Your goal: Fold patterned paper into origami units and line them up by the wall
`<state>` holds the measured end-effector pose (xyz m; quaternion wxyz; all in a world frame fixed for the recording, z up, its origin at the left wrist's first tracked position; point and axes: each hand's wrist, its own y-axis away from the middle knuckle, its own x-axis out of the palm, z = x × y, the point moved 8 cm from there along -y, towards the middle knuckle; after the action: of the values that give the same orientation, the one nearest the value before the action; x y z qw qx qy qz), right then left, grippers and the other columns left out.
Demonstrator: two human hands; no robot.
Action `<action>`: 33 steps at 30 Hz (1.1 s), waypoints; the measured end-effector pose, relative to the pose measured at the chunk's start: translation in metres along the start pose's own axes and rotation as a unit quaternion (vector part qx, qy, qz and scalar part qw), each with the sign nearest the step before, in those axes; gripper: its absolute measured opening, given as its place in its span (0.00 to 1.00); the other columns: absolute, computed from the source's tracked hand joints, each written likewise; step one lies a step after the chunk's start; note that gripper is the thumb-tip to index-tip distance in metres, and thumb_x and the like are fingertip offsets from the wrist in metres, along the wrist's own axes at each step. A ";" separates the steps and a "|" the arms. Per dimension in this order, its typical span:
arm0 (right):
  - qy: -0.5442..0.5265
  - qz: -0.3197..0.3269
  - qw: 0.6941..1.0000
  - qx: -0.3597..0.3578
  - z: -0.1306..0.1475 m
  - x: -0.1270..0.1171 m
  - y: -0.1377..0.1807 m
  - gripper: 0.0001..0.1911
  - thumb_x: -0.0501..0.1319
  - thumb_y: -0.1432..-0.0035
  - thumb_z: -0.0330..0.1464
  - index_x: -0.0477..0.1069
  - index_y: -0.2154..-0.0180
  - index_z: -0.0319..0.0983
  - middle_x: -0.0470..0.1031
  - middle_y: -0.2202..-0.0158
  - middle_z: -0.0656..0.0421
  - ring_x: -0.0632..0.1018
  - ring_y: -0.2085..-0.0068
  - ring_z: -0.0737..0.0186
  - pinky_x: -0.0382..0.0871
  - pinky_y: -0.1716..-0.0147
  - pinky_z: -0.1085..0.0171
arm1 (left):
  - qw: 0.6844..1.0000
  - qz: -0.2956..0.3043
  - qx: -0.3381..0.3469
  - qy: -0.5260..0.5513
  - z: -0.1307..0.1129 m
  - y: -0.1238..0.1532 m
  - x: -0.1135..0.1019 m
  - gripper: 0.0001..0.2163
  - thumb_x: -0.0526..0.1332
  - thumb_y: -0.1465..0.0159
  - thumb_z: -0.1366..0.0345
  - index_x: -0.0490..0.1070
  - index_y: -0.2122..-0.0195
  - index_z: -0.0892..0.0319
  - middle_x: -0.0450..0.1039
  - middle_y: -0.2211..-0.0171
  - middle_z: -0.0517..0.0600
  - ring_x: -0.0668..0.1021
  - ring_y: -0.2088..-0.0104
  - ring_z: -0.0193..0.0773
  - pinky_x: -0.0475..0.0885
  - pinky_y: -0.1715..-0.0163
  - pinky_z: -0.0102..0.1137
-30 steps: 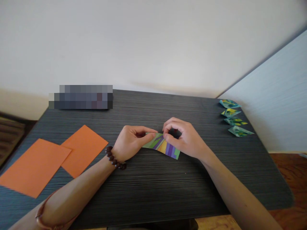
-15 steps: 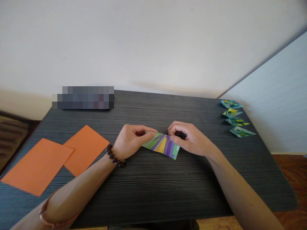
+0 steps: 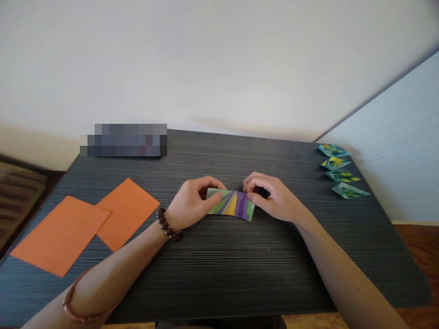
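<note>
A strip of folded patterned paper [image 3: 230, 204], with green, purple and yellow stripes, spans the gap between my two hands over the middle of the table. My left hand [image 3: 195, 199] pinches its left end, thumb on the front face and fingers behind. At the other end, my right hand [image 3: 270, 194] grips the upper right corner between thumb and curled fingers. The fingertips behind the paper are partly hidden.
Two orange paper sheets [image 3: 61, 235] overlap on the left of the dark table [image 3: 212, 274]. Several folded paper pieces [image 3: 349, 190] line the right edge. A blurred-out dark object [image 3: 125, 144] lies at the back left, near the wall [image 3: 219, 64].
The paper has turned slightly, so its long edge lies more level and its lower right corner is higher. Both hands still hold it. The whole view has shifted a little.
</note>
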<state>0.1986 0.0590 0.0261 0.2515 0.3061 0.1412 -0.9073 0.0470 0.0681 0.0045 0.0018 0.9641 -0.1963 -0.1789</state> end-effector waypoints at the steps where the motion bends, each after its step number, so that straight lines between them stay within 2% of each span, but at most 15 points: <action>1: 0.001 0.007 1.000 -0.004 0.002 0.002 0.000 0.05 0.54 0.47 0.24 0.63 0.73 0.38 0.69 0.66 0.59 0.69 0.68 0.67 0.63 0.66 0.66 | 1.000 0.002 0.007 -0.007 -0.002 0.000 0.000 0.11 0.61 0.44 0.61 0.76 0.62 0.59 0.78 0.66 0.49 0.78 0.67 0.39 0.71 0.67 0.29; 3: 0.003 0.019 1.000 -0.009 0.005 0.005 0.000 0.06 0.54 0.46 0.24 0.63 0.73 0.38 0.69 0.65 0.59 0.69 0.68 0.67 0.63 0.66 0.66 | 1.000 0.009 0.019 -0.022 -0.005 -0.001 0.002 0.13 0.61 0.44 0.61 0.75 0.58 0.59 0.78 0.62 0.50 0.78 0.62 0.40 0.71 0.62 0.29; 6: 0.001 0.029 0.999 -0.015 0.007 0.007 0.001 0.06 0.54 0.46 0.24 0.63 0.72 0.38 0.69 0.64 0.59 0.69 0.67 0.68 0.63 0.65 0.66 | 0.998 0.025 0.022 -0.053 -0.008 -0.002 0.005 0.12 0.61 0.43 0.60 0.76 0.60 0.57 0.78 0.63 0.48 0.78 0.61 0.39 0.69 0.59 0.30; 9: 0.000 0.032 0.999 -0.024 0.009 0.007 0.001 0.05 0.55 0.46 0.24 0.63 0.72 0.38 0.69 0.64 0.59 0.70 0.67 0.67 0.64 0.64 0.65 | 0.996 0.028 0.018 -0.081 -0.008 -0.001 0.007 0.09 0.60 0.42 0.60 0.78 0.66 0.56 0.79 0.67 0.46 0.78 0.66 0.38 0.69 0.61 0.29; 14: 0.007 0.029 0.999 -0.027 0.011 0.005 0.001 0.05 0.55 0.46 0.24 0.63 0.73 0.39 0.69 0.64 0.58 0.70 0.66 0.66 0.64 0.63 0.65 | 0.995 0.023 0.005 -0.095 -0.005 -0.001 0.004 0.08 0.59 0.43 0.64 0.77 0.70 0.58 0.78 0.71 0.46 0.77 0.68 0.36 0.70 0.66 0.27; 18: 0.011 0.028 0.999 -0.031 0.010 0.002 0.001 0.05 0.55 0.45 0.25 0.64 0.72 0.38 0.69 0.64 0.58 0.71 0.66 0.66 0.64 0.62 0.65 | 0.992 0.067 -0.015 -0.107 0.003 -0.002 0.000 0.08 0.58 0.44 0.63 0.75 0.70 0.59 0.76 0.74 0.46 0.76 0.73 0.34 0.69 0.73 0.24; 22: 0.007 0.026 0.999 -0.041 0.007 -0.004 0.003 0.04 0.56 0.44 0.26 0.64 0.72 0.38 0.69 0.65 0.58 0.71 0.65 0.66 0.64 0.62 0.65 | 0.987 0.111 -0.032 -0.113 0.011 0.000 -0.008 0.06 0.58 0.44 0.64 0.73 0.70 0.60 0.75 0.76 0.45 0.75 0.74 0.32 0.70 0.73 0.23; 25: 0.006 0.025 0.999 -0.043 0.006 -0.006 0.004 0.04 0.56 0.44 0.27 0.64 0.71 0.38 0.69 0.65 0.58 0.71 0.65 0.66 0.64 0.62 0.65 | 0.986 0.132 -0.038 -0.091 0.013 0.003 -0.010 0.08 0.57 0.42 0.63 0.72 0.66 0.60 0.75 0.73 0.46 0.76 0.73 0.32 0.71 0.72 0.24; 29: -0.001 0.041 0.998 -0.045 0.010 0.002 0.003 0.04 0.56 0.45 0.25 0.64 0.71 0.38 0.69 0.64 0.58 0.71 0.65 0.67 0.64 0.62 0.65 | 0.986 0.120 0.007 -0.113 0.000 0.003 -0.004 0.11 0.56 0.40 0.61 0.72 0.61 0.60 0.75 0.70 0.47 0.75 0.72 0.31 0.69 0.73 0.24; 33: -0.007 0.043 0.998 -0.048 0.015 0.012 0.001 0.04 0.56 0.45 0.24 0.64 0.71 0.38 0.69 0.64 0.59 0.70 0.65 0.67 0.65 0.62 0.66 | 0.979 0.103 0.078 -0.156 -0.016 0.004 0.009 0.07 0.58 0.41 0.64 0.75 0.66 0.58 0.75 0.71 0.44 0.74 0.72 0.30 0.66 0.73 0.23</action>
<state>0.1842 0.0478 0.0301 0.3057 0.2927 0.1698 -0.8900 0.0590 0.0598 0.0170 -0.0854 0.8962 -0.3058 -0.3100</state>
